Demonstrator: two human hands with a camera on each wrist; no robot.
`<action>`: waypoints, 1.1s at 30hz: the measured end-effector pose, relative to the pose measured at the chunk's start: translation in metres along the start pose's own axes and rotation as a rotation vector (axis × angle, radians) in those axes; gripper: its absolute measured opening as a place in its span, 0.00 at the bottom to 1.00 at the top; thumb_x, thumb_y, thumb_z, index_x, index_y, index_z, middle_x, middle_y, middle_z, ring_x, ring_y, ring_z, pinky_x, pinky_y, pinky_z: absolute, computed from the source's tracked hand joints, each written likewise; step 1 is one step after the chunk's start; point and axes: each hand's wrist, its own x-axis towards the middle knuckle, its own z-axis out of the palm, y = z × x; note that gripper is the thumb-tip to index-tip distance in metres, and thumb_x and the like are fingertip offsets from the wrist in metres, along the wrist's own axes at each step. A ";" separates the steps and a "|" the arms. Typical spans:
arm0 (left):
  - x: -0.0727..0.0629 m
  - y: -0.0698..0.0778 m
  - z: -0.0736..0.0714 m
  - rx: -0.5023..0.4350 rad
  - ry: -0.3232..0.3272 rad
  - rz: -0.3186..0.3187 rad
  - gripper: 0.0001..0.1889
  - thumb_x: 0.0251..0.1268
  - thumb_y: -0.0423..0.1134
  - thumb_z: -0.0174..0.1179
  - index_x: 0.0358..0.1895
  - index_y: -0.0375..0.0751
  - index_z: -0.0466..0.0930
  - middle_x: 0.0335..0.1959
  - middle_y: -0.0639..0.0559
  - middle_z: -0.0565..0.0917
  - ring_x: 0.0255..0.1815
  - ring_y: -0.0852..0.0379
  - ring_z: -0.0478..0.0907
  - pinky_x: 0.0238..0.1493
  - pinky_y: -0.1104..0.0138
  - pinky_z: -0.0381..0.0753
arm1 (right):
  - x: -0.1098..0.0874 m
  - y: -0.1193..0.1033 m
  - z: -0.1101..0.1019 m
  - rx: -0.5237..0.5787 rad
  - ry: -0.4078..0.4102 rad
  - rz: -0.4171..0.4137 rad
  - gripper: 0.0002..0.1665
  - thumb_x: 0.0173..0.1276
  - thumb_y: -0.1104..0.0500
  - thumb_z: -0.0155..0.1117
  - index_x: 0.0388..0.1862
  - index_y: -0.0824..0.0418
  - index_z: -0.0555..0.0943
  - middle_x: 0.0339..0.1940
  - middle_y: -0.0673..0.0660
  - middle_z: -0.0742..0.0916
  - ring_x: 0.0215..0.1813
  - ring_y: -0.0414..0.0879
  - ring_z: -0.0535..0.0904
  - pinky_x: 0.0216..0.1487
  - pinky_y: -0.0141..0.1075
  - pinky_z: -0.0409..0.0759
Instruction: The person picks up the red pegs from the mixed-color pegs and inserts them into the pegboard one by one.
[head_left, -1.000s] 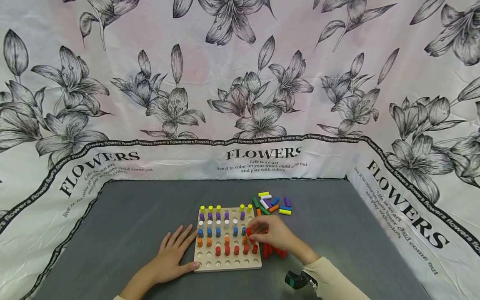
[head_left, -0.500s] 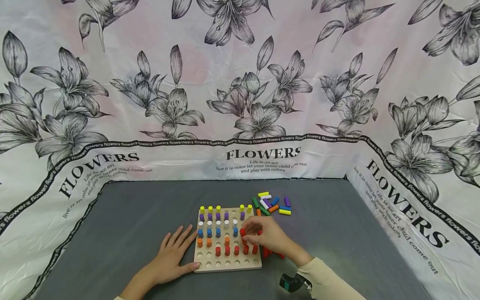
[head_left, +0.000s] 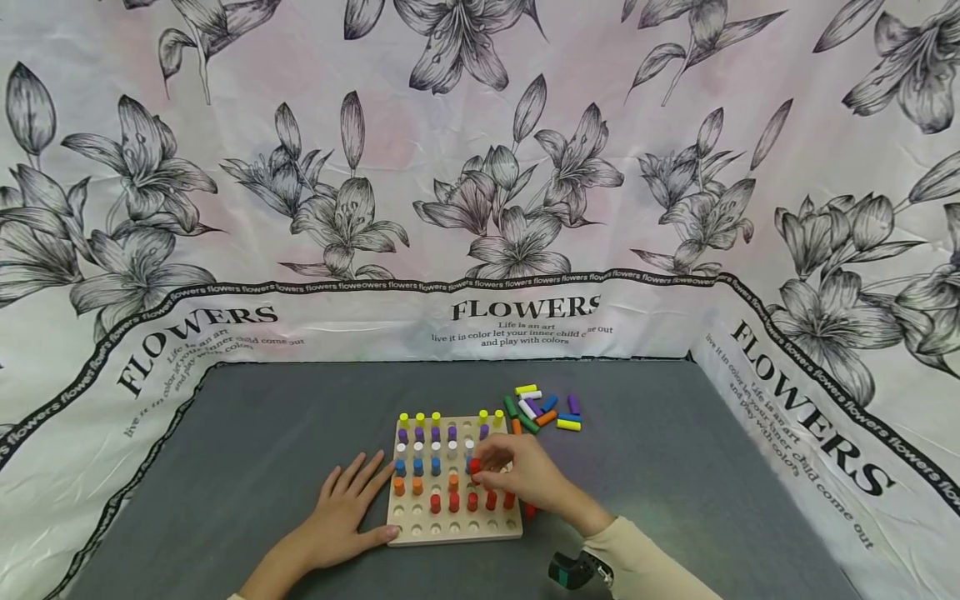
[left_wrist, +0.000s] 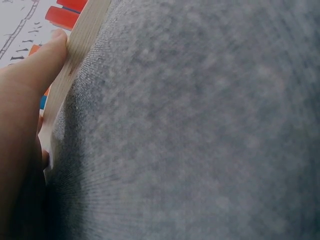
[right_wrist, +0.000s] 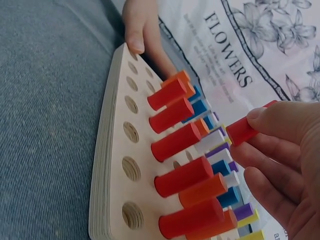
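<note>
Pinching red peg [right_wrist: 241, 131], long axis near upright, over pegboard [right_wrist: 143, 147]

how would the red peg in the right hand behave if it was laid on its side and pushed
The red peg would probably roll, since its side looks round and smooth. It seems stiff: it shows no bend where the right hand pinches it. It is likely light, being small beside that hand.
</note>
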 end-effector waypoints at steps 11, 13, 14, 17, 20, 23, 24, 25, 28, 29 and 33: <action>0.001 -0.002 0.001 0.013 -0.006 -0.008 0.47 0.63 0.70 0.55 0.80 0.54 0.51 0.82 0.45 0.51 0.82 0.34 0.44 0.72 0.32 0.39 | 0.004 -0.006 0.013 0.033 0.015 0.023 0.11 0.63 0.57 0.73 0.44 0.53 0.85 0.38 0.52 0.90 0.37 0.33 0.84 0.40 0.33 0.83; 0.001 -0.002 0.001 0.015 -0.009 -0.013 0.47 0.62 0.70 0.55 0.80 0.54 0.51 0.82 0.46 0.50 0.82 0.34 0.44 0.73 0.32 0.39 | 0.005 -0.007 0.016 0.033 0.016 0.020 0.11 0.63 0.56 0.73 0.44 0.53 0.85 0.38 0.52 0.90 0.38 0.34 0.84 0.40 0.33 0.84; 0.001 -0.003 0.001 0.017 -0.012 -0.016 0.47 0.62 0.71 0.55 0.80 0.55 0.51 0.83 0.46 0.50 0.82 0.34 0.43 0.73 0.32 0.39 | 0.006 -0.007 0.017 0.037 0.017 0.022 0.12 0.63 0.56 0.73 0.44 0.53 0.85 0.38 0.52 0.90 0.38 0.33 0.84 0.40 0.33 0.83; 0.001 -0.002 0.001 0.017 -0.014 -0.017 0.47 0.62 0.71 0.54 0.80 0.55 0.51 0.83 0.46 0.49 0.82 0.35 0.43 0.73 0.33 0.39 | 0.007 -0.008 0.020 0.045 0.020 0.020 0.12 0.63 0.56 0.73 0.45 0.54 0.85 0.38 0.54 0.90 0.37 0.34 0.84 0.39 0.32 0.83; 0.001 -0.001 0.001 0.017 -0.012 -0.014 0.47 0.62 0.71 0.55 0.80 0.54 0.51 0.83 0.46 0.50 0.82 0.34 0.44 0.73 0.32 0.39 | 0.007 -0.008 0.022 0.051 0.021 0.016 0.13 0.62 0.57 0.73 0.46 0.56 0.85 0.39 0.54 0.91 0.37 0.34 0.84 0.38 0.31 0.83; 0.001 0.000 0.000 0.017 -0.014 -0.011 0.47 0.62 0.71 0.55 0.80 0.54 0.51 0.82 0.46 0.50 0.82 0.34 0.44 0.72 0.32 0.40 | 0.009 -0.007 0.025 0.056 0.016 0.012 0.13 0.62 0.59 0.73 0.46 0.57 0.85 0.39 0.55 0.90 0.37 0.34 0.85 0.38 0.29 0.83; 0.001 0.000 0.000 0.018 -0.014 -0.010 0.47 0.62 0.71 0.54 0.80 0.54 0.51 0.82 0.45 0.50 0.82 0.34 0.44 0.72 0.31 0.40 | 0.009 -0.007 0.026 0.062 0.013 0.018 0.13 0.62 0.59 0.73 0.46 0.57 0.85 0.39 0.55 0.90 0.37 0.34 0.85 0.39 0.28 0.83; 0.001 0.001 0.000 0.020 -0.017 -0.011 0.47 0.62 0.71 0.54 0.80 0.54 0.51 0.82 0.45 0.50 0.82 0.34 0.44 0.72 0.31 0.40 | 0.009 -0.008 0.027 0.068 0.011 0.020 0.13 0.63 0.59 0.73 0.46 0.57 0.85 0.39 0.55 0.90 0.38 0.34 0.85 0.39 0.28 0.83; 0.002 0.001 -0.001 0.025 -0.016 -0.009 0.47 0.63 0.71 0.54 0.80 0.54 0.51 0.82 0.46 0.50 0.82 0.34 0.44 0.72 0.31 0.41 | 0.011 -0.008 0.030 0.081 0.002 0.029 0.11 0.63 0.59 0.73 0.44 0.55 0.85 0.39 0.55 0.90 0.38 0.34 0.85 0.39 0.28 0.83; 0.002 0.001 -0.001 0.026 -0.015 -0.010 0.47 0.63 0.71 0.54 0.80 0.55 0.51 0.82 0.46 0.50 0.82 0.34 0.44 0.72 0.31 0.41 | 0.011 -0.009 0.031 0.082 -0.002 0.032 0.10 0.63 0.59 0.73 0.43 0.55 0.85 0.38 0.55 0.90 0.38 0.34 0.85 0.40 0.29 0.83; 0.001 0.001 -0.001 0.026 -0.011 -0.006 0.46 0.63 0.70 0.54 0.80 0.55 0.51 0.82 0.46 0.50 0.82 0.34 0.44 0.72 0.31 0.41 | 0.013 -0.012 0.034 0.077 -0.018 0.034 0.09 0.63 0.59 0.73 0.41 0.53 0.84 0.38 0.53 0.90 0.38 0.33 0.84 0.41 0.29 0.83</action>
